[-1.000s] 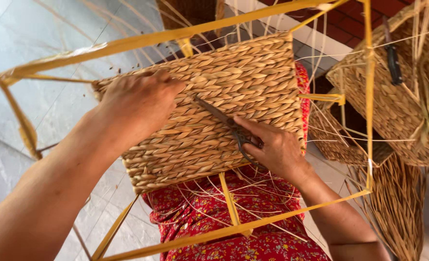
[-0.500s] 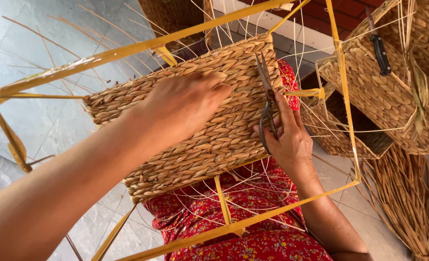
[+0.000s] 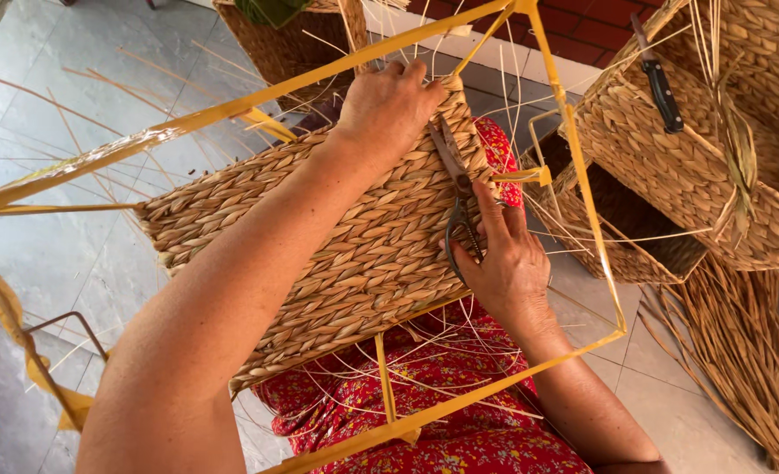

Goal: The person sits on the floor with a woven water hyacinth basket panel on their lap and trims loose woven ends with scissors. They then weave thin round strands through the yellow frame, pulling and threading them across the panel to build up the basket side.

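Grip R: right hand [image 3: 505,263] clenched round scissors [image 3: 458,189]
Grip L: left hand [image 3: 389,105] pressing woven panel [image 3: 319,254], just beyond blades

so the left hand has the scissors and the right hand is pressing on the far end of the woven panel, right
Not quite: the sides are swapped. In the head view the right hand holds the scissors against the woven panel, and the left hand presses on its far end, inside the yellow frame.
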The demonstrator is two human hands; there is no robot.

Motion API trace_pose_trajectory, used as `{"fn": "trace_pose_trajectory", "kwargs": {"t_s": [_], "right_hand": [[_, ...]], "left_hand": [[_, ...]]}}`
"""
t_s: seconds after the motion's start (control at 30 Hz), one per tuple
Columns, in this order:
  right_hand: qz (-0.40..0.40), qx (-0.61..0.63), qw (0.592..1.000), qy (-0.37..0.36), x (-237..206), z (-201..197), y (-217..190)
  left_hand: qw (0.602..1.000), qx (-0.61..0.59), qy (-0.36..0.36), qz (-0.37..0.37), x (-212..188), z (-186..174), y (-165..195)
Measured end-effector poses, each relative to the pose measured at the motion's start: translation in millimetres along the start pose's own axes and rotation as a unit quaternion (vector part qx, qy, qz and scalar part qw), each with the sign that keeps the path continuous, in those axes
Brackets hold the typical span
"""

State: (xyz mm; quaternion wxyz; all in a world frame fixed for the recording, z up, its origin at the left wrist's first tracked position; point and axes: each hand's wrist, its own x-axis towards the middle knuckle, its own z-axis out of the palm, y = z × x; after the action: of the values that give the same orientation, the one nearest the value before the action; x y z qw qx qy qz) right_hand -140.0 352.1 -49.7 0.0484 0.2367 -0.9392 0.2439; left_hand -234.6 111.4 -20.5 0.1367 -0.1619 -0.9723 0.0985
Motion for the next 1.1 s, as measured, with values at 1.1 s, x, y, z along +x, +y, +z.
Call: {"fn": "trace_pose_trajectory", "kwargs": {"t_s": [1.1], "right_hand": [[-0.059,0.181,0.980,0.052,-3.6,10.6,20.6]], "left_hand": [[0.996,-0.021,-0.063,0.067,-49.0,-108.0,33.7]]}}
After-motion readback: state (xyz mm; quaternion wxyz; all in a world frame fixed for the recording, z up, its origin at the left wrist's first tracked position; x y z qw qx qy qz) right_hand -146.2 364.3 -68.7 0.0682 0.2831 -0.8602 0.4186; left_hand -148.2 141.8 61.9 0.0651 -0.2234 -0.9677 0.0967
